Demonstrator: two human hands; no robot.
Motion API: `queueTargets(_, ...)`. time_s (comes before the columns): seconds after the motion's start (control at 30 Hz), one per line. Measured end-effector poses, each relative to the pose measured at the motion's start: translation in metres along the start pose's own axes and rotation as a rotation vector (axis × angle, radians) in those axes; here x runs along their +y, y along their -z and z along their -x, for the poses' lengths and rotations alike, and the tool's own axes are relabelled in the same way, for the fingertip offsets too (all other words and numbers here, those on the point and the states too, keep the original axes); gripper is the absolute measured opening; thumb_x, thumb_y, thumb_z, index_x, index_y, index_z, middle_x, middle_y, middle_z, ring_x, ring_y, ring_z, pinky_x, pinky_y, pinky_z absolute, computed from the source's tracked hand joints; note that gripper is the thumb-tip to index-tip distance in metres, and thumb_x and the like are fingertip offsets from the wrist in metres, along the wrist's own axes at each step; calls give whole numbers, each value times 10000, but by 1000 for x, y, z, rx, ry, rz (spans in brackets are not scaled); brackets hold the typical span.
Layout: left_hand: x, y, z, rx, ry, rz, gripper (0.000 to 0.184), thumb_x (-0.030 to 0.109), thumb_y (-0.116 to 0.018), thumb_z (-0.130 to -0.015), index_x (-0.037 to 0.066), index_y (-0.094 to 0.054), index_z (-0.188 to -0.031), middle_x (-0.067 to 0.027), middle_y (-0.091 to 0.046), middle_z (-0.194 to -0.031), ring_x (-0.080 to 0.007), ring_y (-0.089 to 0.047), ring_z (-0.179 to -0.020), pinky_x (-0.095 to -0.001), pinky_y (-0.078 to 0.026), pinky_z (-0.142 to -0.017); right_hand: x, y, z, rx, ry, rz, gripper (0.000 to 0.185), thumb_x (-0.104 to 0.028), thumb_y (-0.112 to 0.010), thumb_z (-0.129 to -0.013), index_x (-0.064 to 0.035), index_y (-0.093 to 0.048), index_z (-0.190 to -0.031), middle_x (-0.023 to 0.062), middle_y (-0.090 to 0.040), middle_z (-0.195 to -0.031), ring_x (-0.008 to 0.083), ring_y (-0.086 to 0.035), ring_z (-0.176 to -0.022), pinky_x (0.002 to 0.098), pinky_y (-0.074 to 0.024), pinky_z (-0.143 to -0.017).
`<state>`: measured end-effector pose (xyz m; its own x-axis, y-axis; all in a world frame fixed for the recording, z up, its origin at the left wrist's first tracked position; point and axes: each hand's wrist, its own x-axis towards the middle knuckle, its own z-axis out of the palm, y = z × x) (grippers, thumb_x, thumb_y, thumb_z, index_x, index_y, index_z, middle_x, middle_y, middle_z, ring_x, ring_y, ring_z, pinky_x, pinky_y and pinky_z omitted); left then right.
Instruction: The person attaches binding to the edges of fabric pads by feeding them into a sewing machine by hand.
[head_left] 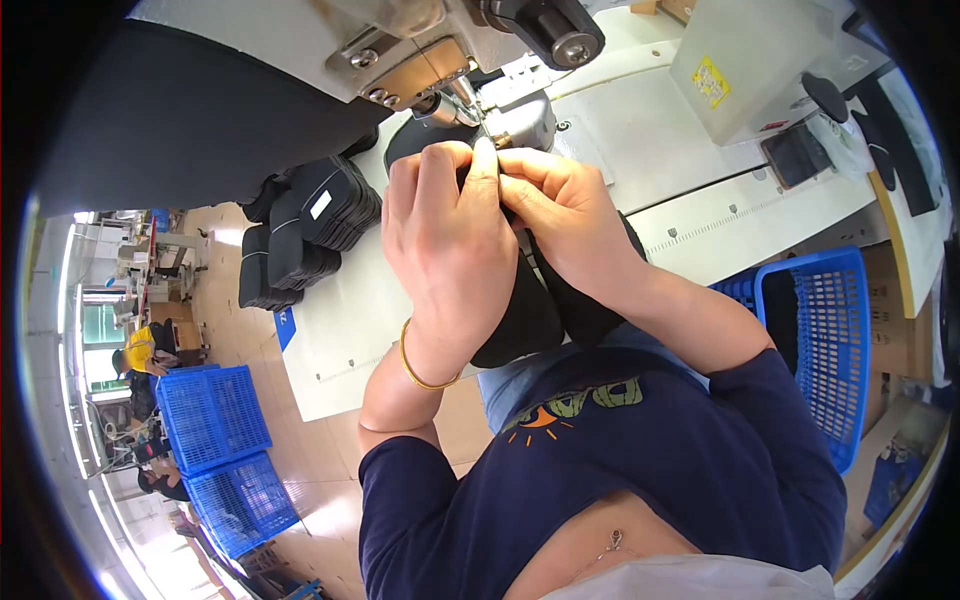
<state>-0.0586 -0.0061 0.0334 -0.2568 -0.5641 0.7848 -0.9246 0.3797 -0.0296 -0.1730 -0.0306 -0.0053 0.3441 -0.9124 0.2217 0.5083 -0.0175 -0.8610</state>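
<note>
Head view, and had the left hand (450, 240) and right hand (570, 215) close together here, fingertips almost meeting, both pinched narrow on the black cloth (515, 325)! Held it up just short of the sewing machine (405, 72), with the rest draped below the palms toward the lap. Could not tell the exact lie of the edge, hidden behind the fingers. Looked like an aligning step, judging by that tight grip: seemed to be matching edges by feel. Called next, most likely, for a steady pinch, edges even and fingertips clear of the metal just beyond. Left of the hands, had stacks of black pieces (295, 235); to the right, past the forearm, had a blue basket (835, 370).
</note>
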Motion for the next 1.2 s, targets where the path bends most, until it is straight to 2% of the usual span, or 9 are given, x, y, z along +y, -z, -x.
queueTargets(0.2, 0, 6, -1, -52, -6, 4, 285, 7, -668, -616, -18, -704, -898, -61, -578, -918, -237, -551, -832, -359, -462, -691, 0, 0, 0, -18, 3, -4, 205, -48, -518, -974, 50, -661, -1082, -4, -641, -863, 27, -492, -765, 213, -422, -637)
queueTargets(0.53, -4, 10, 8, -79, 132, -79, 461, 35, -756, -617, -29, -684, -1067, -83, -577, -990, -277, -571, -871, -395, -476, -741, -9, 2, 14, -9, -96, 3, 242, -58, -521, -1001, 30, -609, -1209, 35, -641, -1057, 48, -579, -924, 237, -505, -805)
queueTargets(0.77, -60, -15, -13, -77, 258, -194, 215, 50, -737, -718, 32, -731, -932, -120, -669, -813, -309, -633, -759, -417, -504, -693, -7, 15, 27, 56, 103, 128, 248, -44, -512, -991, 13, -615, -1210, 42, -666, -1092, 58, -594, -982, 221, -474, -840)
queueTargets(0.83, -107, -43, -26, -204, 430, -15, 204, 114, -686, -858, 42, -706, -1047, -207, -688, -1030, -391, -651, -971, -434, -504, -844, -5, 12, 33, 48, 185, 142, 226, -49, -516, -989, 5, -636, -1172, 40, -672, -1055, 65, -613, -954, 231, -485, -825)
queueTargets(0.93, -179, -66, -14, -223, 369, 33, 278, 167, -637, -922, -5, -646, -1140, -175, -699, -1119, -352, -651, -1031, -395, -504, -885, -11, 0, 47, -168, 179, 324, 159, -61, -552, -970, -6, -667, -1065, 90, -681, -931, 127, -668, -837, 273, -521, -741)
queueTargets(0.97, -194, -70, -5, -42, 366, 136, 300, 180, -622, -935, -17, -630, -1162, -164, -703, -1105, -334, -653, -1032, -392, -506, -885, -14, 0, 51, -307, 163, 440, 147, -47, -543, -990, 3, -676, -1029, 94, -700, -1004, 140, -690, -862, 267, -535, -746)
queueTargets(1.03, -152, -47, -12, 503, 851, 1091, 316, 216, -590, -972, -54, -606, -1136, -115, -685, -965, -255, -644, -967, -371, -509, -837, -11, 0, 60, -531, -40, 493, 148, -75, -545, -993, 8, -661, -1029, 96, -707, -944, 162, -706, -857, 277, -541, -745)
queueTargets(1.07, -107, -11, -9, 655, 891, 1351, 228, 204, -555, -1005, -8, -606, -940, -92, -605, -806, -235, -617, -843, -334, -490, -775, -9, 0, 64, -560, -178, 490, 157, -90, -540, -998, 4, -660, -1035, 97, -708, -924, 165, -707, -852, 280, -540, -746)
queueTargets(1.2, -1, 61, 31, 503, 368, 1430, 434, 285, -373, -1069, 94, -470, -691, -43, -489, -661, -179, -525, -661, -306, -398, -621, 33, -16, 67, -508, -339, 298, 226, -158, -490, -1021, -7, -657, -1036, 92, -715, -897, 171, -705, -820, 285, -537, -722)
